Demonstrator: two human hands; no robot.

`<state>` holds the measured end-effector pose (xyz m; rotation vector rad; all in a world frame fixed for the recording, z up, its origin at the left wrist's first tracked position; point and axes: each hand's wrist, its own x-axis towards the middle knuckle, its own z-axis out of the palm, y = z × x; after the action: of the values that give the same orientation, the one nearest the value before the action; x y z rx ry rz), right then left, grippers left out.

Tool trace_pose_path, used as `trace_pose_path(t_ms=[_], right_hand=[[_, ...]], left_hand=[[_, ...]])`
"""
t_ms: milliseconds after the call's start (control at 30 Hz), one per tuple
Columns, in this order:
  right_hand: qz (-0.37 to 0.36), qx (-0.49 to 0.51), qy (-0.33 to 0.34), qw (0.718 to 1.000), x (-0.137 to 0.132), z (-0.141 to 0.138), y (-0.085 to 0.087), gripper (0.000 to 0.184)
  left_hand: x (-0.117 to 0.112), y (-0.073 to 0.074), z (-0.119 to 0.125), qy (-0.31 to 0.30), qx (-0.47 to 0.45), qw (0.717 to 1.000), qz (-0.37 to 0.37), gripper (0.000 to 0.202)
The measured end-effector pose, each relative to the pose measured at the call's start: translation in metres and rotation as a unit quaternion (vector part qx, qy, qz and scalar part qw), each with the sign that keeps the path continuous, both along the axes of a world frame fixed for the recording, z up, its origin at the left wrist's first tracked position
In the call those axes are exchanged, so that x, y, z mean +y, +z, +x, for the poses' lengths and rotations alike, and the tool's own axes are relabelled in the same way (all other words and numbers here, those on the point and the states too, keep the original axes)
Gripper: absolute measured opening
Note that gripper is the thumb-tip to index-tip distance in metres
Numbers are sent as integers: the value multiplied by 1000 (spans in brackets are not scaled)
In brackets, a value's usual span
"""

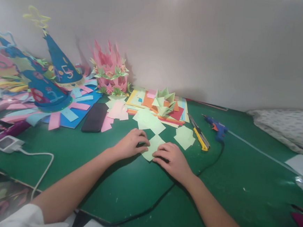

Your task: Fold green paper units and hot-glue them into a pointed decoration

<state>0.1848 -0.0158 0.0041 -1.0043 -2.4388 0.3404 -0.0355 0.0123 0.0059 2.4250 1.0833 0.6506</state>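
A pale green paper square (152,149) lies on the green table between my hands, one corner towards me. My left hand (132,145) grips its left side, with thumb and fingertips closed at the edge. At the right side, my right hand (172,160) has its fingers bent and pressed together on the paper. Just beyond are more green paper sheets (148,121), spread and overlapping. Another small group of green squares (185,137) lies to the right. My fingers hide parts of the square's side edges.
Behind stand a folded green paper piece (164,102) on coloured sheets, a pink paper crown (110,68) and blue cone hats (62,62). A phone (95,117) lies left; a yellow cutter (200,136) and blue glue gun (217,128) lie right. The black cord (157,203) crosses the table.
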Motion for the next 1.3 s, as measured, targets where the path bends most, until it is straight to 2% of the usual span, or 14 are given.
trace_pose_path(t_ms=[133, 400, 467, 600, 767, 900, 1100, 1300], right_hand=[[-16, 16, 0, 1000, 0, -3, 0, 12], [-93, 58, -4, 994, -1, -13, 4, 9], [-94, 49, 3, 994, -1, -12, 4, 10], [-92, 28, 7, 995, -1, -12, 3, 22], [-68, 25, 12, 997, -2, -14, 2, 10], [-41, 42, 18, 998, -3, -15, 0, 12], [-68, 42, -18, 997, -1, -20, -2, 10], [-58, 29, -66, 996, -3, -28, -3, 12]], left_hand=[[0, 5, -3, -22, 19, 999, -31, 20], [-1, 15, -8, -51, 24, 995, -87, 27], [-1, 15, -9, -55, 21, 994, -91, 27], [-1, 14, -9, -58, 17, 994, -91, 26], [2, 10, -7, -56, 4, 995, -80, 22], [2, 9, -7, -58, 7, 995, -77, 22], [1, 9, -7, -52, 12, 996, -76, 23], [1, 7, -6, -54, 7, 996, -69, 23]])
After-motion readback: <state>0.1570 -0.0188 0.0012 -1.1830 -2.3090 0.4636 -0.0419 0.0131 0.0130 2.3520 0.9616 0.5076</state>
